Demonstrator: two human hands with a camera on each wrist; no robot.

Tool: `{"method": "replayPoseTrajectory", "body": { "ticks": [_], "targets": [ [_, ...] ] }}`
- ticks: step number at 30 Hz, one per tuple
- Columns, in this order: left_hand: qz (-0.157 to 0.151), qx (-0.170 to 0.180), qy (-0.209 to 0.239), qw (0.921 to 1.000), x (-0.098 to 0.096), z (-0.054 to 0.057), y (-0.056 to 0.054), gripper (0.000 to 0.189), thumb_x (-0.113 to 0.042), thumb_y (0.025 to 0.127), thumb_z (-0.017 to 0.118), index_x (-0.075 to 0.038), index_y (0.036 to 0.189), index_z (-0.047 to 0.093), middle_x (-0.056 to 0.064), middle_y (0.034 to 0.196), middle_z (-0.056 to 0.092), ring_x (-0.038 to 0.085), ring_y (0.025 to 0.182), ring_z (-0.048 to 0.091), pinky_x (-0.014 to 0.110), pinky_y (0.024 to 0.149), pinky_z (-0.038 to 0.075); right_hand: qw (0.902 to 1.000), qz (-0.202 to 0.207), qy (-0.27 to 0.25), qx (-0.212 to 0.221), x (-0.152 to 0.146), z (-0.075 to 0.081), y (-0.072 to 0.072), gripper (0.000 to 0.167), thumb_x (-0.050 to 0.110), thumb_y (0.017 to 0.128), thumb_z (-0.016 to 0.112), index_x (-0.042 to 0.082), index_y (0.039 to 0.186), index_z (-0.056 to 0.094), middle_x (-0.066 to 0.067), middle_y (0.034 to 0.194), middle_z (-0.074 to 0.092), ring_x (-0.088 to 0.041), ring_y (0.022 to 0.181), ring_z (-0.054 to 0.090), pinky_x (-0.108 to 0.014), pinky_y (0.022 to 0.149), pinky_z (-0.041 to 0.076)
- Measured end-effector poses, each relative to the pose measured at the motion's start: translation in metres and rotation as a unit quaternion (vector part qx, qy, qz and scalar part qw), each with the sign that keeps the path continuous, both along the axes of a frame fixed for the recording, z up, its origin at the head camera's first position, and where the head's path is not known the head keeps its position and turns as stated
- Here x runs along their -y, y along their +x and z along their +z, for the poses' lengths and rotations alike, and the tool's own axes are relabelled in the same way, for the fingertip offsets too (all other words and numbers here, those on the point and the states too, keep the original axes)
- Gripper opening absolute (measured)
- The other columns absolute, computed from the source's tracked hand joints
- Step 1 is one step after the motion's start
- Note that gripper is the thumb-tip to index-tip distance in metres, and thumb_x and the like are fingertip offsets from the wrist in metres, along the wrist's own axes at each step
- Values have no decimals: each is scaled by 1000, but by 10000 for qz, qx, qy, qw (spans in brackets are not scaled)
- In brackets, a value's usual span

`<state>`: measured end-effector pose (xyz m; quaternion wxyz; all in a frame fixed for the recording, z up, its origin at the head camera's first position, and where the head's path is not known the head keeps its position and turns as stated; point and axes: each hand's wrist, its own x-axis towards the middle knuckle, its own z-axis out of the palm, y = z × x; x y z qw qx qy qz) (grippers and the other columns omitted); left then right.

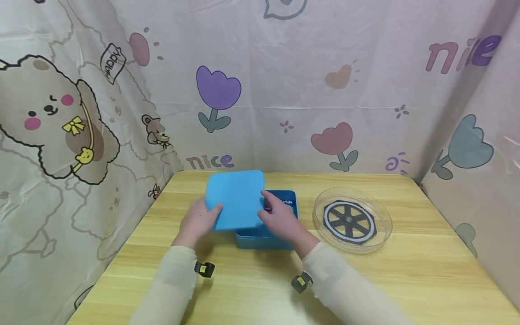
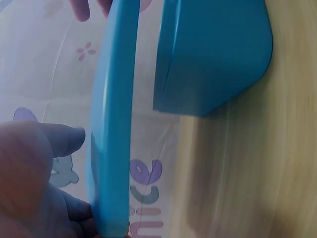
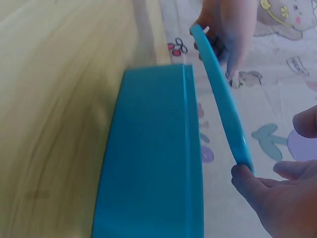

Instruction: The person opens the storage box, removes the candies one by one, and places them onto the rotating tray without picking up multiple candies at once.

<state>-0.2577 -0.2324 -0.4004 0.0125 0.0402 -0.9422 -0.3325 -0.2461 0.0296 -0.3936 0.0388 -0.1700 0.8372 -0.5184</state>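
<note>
A flat blue lid [image 1: 237, 198] is held tilted above the left part of a blue box [image 1: 264, 241]. My left hand [image 1: 199, 219] grips the lid's left edge, thumb over the top and fingers beneath. At the opposite edge is my right hand [image 1: 282, 219]; in the right wrist view one fingertip [image 3: 242, 171] touches the lid's rim while another finger stays apart from it. Beyond that hand, dark printed items [image 1: 287, 203] show inside the box, mostly hidden. The left wrist view shows a gap between lid [image 2: 114, 119] and box [image 2: 213, 54].
Right of the box stands a clear round dish [image 1: 383, 234] with a black-and-white wheel-shaped piece [image 1: 349, 220] in it. All rest on a wood-grain table [image 1: 252, 289]. A printed curtain [image 1: 276, 90] closes off the back and both sides.
</note>
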Motion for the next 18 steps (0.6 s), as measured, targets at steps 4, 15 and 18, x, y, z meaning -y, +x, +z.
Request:
{"method": "replayPoseTrajectory", "body": {
  "ticks": [4,15,18],
  "targets": [
    [184,80,-79,9998,9,2,2,82,-59,101,45,9,146,38,31,136,49,44,118,53,65,97,43,9998,185,-46,-52,14,-1,3,67,24,100,56,17,161,30,-9,156,42,-24,134,48,-48,107,43],
    [628,169,-151,9978,25,-1,10,96,-64,100,42,13,153,20,37,142,33,52,125,42,67,100,38,9989,380,232,-146,56,5,14,70,29,97,60,22,160,31,3,161,34,-24,144,38,-51,111,37],
    [700,173,-179,9972,28,-2,12,98,-64,100,42,13,154,16,40,142,31,54,125,40,68,101,36,9986,432,229,-221,68,5,15,68,30,97,60,20,159,35,3,161,34,-23,146,33,-51,114,33]
  ]
}}
